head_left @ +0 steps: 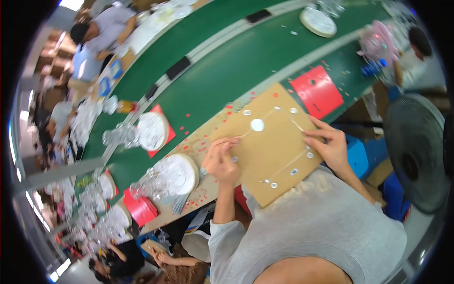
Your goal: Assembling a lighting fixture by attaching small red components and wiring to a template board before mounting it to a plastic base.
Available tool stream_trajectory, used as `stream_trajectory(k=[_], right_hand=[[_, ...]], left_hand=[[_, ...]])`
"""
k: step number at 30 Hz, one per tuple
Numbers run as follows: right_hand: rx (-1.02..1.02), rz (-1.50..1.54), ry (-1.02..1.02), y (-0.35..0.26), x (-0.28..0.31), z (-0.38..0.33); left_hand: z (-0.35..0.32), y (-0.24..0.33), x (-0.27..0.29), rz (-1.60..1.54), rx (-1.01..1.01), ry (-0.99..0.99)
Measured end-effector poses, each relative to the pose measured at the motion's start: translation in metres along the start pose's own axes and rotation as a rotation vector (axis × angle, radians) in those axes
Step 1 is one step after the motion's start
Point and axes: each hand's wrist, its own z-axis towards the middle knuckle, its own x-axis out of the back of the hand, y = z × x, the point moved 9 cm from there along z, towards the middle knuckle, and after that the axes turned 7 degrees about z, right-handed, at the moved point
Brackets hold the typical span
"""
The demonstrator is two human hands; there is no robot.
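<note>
A square brown board (265,156) leans against my grey shirt, with small white discs and rings on its face. A larger white disc (257,125) sits in its upper part. My left hand (222,158) is closed in a pinch at the board's left side, on a thin pale cord (247,132) that runs toward the larger disc. At the right edge, my right hand (329,144) has thumb and fingers together on another stretch of pale cord. Whether both stretches are one cord I cannot tell.
Red sheets (318,92) and red scraps lie on the green conveyor table (222,66). White round bases with clear plastic wrapping (165,177) stand to the left. A black fan (416,151) is at right. Other people (106,31) work around the table.
</note>
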Motion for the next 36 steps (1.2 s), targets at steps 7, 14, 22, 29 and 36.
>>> stream_trajectory(k=[7,14,22,29,36], right_hand=[[-0.006,0.078,0.048,0.005,-0.007,-0.007],[0.589,-0.542,-0.312,-0.091,-0.068,0.043],[0.852,-0.797,-0.704,-0.068,-0.162,0.066],[0.653,-0.995,-0.395,-0.074,-0.174,0.075],[0.776,-1.018,-0.349,-0.092,-0.135,0.041]], left_hand=[[-0.002,0.010,0.011,0.010,-0.074,0.080],[0.007,0.002,-0.001,-0.234,0.108,-0.150],[-0.020,0.082,0.055,0.145,-0.195,0.110],[-0.026,0.052,0.023,0.715,0.118,0.066],[-0.027,0.027,0.039,0.527,0.073,0.046]])
